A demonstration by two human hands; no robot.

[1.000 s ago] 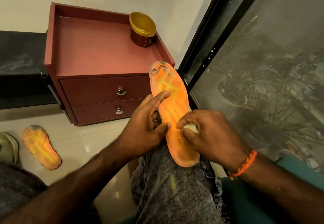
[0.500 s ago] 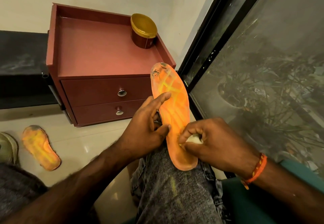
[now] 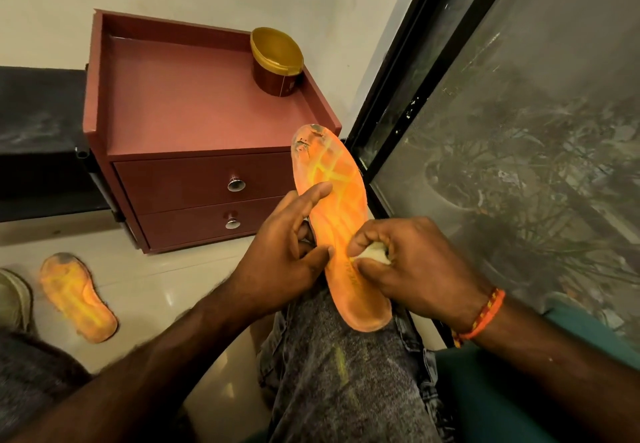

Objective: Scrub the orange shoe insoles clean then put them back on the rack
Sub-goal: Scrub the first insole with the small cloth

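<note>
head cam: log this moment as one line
step: scrub | left hand: holds insole on knee | right hand: pinches pale wad against insole | second insole: on floor

Left hand (image 3: 287, 255) pinches the insole (image 3: 341, 196), index finger stretched out. Right hand (image 3: 415, 262) has its fingers curled tight round a pale wad (image 3: 375, 255).
</note>
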